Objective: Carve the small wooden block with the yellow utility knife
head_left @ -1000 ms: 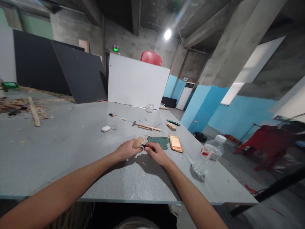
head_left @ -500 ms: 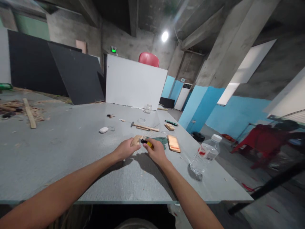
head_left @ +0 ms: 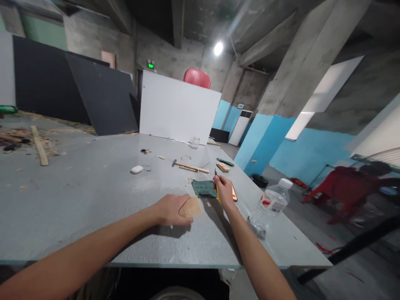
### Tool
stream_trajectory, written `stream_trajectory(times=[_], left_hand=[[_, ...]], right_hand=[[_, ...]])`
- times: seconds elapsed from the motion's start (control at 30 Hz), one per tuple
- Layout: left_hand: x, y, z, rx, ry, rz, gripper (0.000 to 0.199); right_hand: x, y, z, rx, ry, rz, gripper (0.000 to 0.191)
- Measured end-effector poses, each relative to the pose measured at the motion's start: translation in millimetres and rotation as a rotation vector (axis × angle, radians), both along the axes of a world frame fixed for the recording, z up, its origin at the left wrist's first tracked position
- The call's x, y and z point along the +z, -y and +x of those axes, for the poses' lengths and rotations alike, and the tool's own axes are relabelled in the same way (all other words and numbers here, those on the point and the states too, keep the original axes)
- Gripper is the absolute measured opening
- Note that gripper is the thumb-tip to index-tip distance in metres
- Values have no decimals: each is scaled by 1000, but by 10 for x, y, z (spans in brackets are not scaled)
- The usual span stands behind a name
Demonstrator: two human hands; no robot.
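My left hand [head_left: 173, 209] is closed round a small flat block of light wood [head_left: 191, 207], just above the front part of the table. To the right, my right hand [head_left: 223, 189] grips a yellow-and-black utility knife [head_left: 219, 196]. Its dark front end points up and away from me, clear of the wood. Between the hands and a little farther off lies a dark green sheet [head_left: 203, 188] with pale shavings by its edge. A phone [head_left: 234, 192] with a lit screen is partly hidden behind my right hand.
Beyond the sheet lie a hammer [head_left: 191, 166] and a green pen-like tool [head_left: 225, 162], with small wood pieces [head_left: 223, 167] nearby. A plastic bottle [head_left: 271, 204] stands near the table's right edge. A white case [head_left: 136, 169] is left of centre; a wood strip [head_left: 39, 146] lies far left among shavings.
My right hand has drawn the knife off the wood and moved right, towards the phone. My left hand has come slightly nearer and right, turning the block so its broad face shows.
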State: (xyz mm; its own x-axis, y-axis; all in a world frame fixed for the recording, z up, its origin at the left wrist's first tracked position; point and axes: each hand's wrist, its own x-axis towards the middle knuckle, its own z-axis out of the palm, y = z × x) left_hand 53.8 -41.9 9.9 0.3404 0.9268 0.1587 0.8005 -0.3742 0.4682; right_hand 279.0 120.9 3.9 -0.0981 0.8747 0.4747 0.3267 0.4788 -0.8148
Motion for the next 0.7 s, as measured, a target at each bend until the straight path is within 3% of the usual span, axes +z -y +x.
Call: stream_trajectory(times=[0.17, 0.3, 0.57, 0.7], left_hand=[[-127, -163, -179, 136, 404, 17, 39], [-194, -225, -162, 32, 705, -135, 37], [-174, -120, -8, -220, 832, -334, 49], [-195, -116, 11, -250, 846, -382, 55]], right_hand=[[-14, 306, -331, 274, 8, -79, 46], [-6, 473, -456, 347, -15, -91, 43], [-10, 549, -476, 383, -165, -197, 42], [-14, 530, -463, 424, -220, -272, 47]])
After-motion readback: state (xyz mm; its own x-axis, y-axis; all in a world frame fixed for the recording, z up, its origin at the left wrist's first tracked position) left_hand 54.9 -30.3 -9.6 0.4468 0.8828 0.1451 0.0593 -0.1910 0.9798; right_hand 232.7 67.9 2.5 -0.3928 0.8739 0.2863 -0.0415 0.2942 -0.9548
